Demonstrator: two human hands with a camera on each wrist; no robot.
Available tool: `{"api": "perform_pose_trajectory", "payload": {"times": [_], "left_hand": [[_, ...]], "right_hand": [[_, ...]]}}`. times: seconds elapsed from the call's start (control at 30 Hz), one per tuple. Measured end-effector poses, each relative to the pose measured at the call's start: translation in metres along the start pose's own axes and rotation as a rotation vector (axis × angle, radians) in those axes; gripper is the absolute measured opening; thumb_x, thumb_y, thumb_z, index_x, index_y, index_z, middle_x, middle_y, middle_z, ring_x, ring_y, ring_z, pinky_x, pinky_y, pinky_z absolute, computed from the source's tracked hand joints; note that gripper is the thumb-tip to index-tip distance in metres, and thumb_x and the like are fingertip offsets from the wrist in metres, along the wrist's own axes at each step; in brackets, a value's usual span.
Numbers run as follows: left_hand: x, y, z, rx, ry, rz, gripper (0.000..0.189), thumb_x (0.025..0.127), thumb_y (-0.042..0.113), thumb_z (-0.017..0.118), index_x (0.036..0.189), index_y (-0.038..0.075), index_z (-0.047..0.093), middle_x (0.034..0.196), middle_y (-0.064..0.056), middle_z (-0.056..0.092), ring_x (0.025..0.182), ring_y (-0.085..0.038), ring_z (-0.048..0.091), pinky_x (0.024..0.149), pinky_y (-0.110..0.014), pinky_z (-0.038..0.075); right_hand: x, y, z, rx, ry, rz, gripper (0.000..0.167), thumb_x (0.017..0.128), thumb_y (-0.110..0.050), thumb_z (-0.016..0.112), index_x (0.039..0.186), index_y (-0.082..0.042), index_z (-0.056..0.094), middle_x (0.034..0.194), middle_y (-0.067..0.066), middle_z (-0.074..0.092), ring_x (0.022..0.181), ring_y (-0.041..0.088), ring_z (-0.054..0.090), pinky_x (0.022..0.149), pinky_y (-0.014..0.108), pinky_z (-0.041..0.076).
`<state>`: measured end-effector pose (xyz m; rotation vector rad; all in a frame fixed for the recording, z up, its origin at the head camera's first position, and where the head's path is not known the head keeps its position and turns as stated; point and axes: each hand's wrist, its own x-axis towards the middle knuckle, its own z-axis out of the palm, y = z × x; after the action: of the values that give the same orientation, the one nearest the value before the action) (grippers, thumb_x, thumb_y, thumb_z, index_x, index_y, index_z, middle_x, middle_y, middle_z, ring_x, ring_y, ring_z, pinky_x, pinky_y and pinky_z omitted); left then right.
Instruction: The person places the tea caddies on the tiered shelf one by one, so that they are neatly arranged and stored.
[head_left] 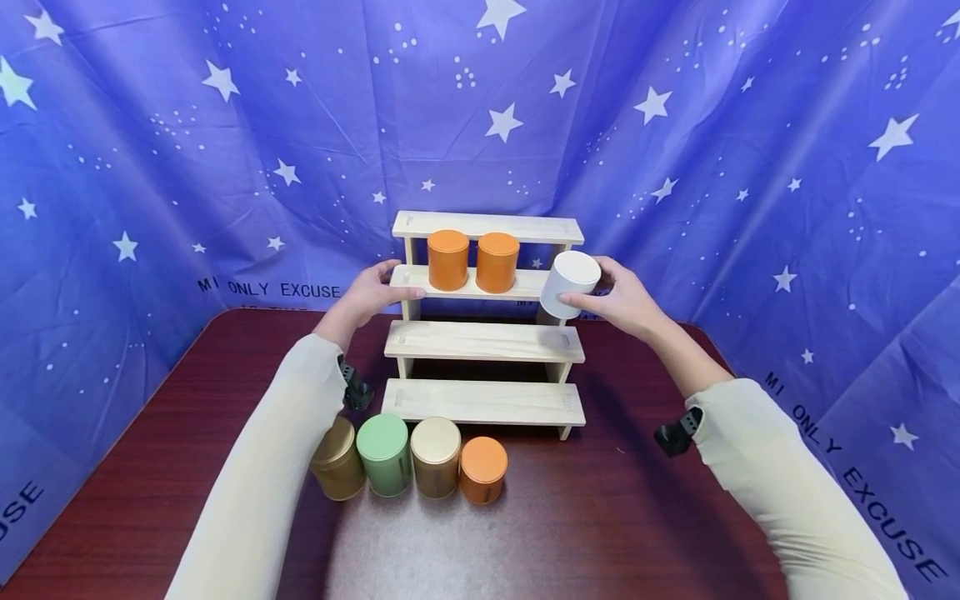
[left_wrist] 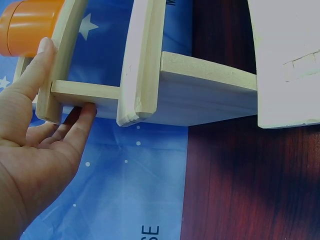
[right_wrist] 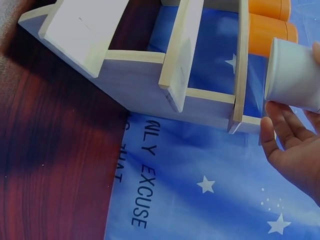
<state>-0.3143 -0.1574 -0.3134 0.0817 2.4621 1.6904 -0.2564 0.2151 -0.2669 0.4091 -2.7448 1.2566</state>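
My right hand [head_left: 627, 302] grips a white canister [head_left: 564, 287], tilted, at the right end of the third step of a wooden tiered rack [head_left: 483, 340]. In the right wrist view, fingers curl round the white canister [right_wrist: 294, 75] beside the rack. At that step's left end, my left hand [head_left: 366, 296] holds the rack. The left wrist view shows the thumb against the step's edge and the other fingertips at the side panel [left_wrist: 87, 92]. Two orange canisters [head_left: 447, 262] [head_left: 497, 263] stand upright on the same step, between my hands.
On the dark red table [head_left: 600, 517], in front of the rack, stand a gold canister [head_left: 339, 467], a green canister [head_left: 385, 457], a gold canister with a cream lid [head_left: 436, 458] and an orange canister [head_left: 483, 471]. A blue star-patterned cloth [head_left: 300, 125] hangs behind.
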Motion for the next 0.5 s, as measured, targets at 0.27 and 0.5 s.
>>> {"api": "perform_pose_trajectory", "payload": {"times": [0.27, 0.5], "left_hand": [[-0.002, 0.0, 0.0, -0.009, -0.001, 0.008, 0.092, 0.079, 0.02, 0.076, 0.15, 0.006, 0.018, 0.145, -0.021, 0.038, 0.124, -0.031, 0.047, 0.107, -0.042, 0.039], [0.0, -0.002, 0.0, -0.004, 0.003, 0.013, 0.092, 0.079, 0.021, 0.076, 0.15, 0.007, 0.018, 0.145, -0.021, 0.038, 0.123, -0.031, 0.048, 0.107, -0.042, 0.039]], "right_hand": [[0.008, -0.001, -0.004, 0.021, 0.016, 0.029, 0.071, 0.077, -0.036, 0.076, 0.134, -0.009, 0.045, 0.125, 0.013, 0.055, 0.111, 0.026, 0.053, 0.092, 0.041, 0.043], [0.017, -0.002, -0.003, 0.034, 0.028, 0.031, 0.067, 0.078, -0.035, 0.074, 0.132, -0.008, 0.046, 0.123, 0.013, 0.056, 0.109, 0.024, 0.055, 0.088, 0.033, 0.044]]}}
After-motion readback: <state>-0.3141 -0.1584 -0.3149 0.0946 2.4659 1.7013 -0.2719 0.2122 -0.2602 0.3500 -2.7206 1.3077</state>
